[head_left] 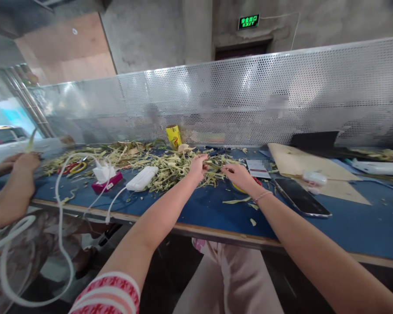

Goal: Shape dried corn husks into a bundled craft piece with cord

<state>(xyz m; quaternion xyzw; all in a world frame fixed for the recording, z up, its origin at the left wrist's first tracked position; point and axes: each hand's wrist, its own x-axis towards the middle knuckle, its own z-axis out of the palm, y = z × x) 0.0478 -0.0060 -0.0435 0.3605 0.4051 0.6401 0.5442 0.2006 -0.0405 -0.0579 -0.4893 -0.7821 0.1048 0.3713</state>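
Note:
My left hand (199, 167) is closed in a pinch above the front of a loose heap of pale green, dried plant strips (170, 172). My right hand (239, 176) pinches too, a short way to its right. Between the fingertips a thin, dull green leaf strip (214, 166) seems to stretch, hard to tell from the heap behind. Below my right hand, a yellow and red ring-shaped handle (238, 188) is partly hidden. A few cut scraps (237, 201) lie on the blue tabletop (199, 211) nearby.
Right of my hands lie a white card (258, 168), a phone (301, 198) and brown paper (301, 162). To the left are a white charger (142, 179) with cable, a magenta power block (107, 182) and red-yellow scissors (77, 168). Another person's hands (24, 163) work farther left. A perforated metal screen (216, 104) stands behind.

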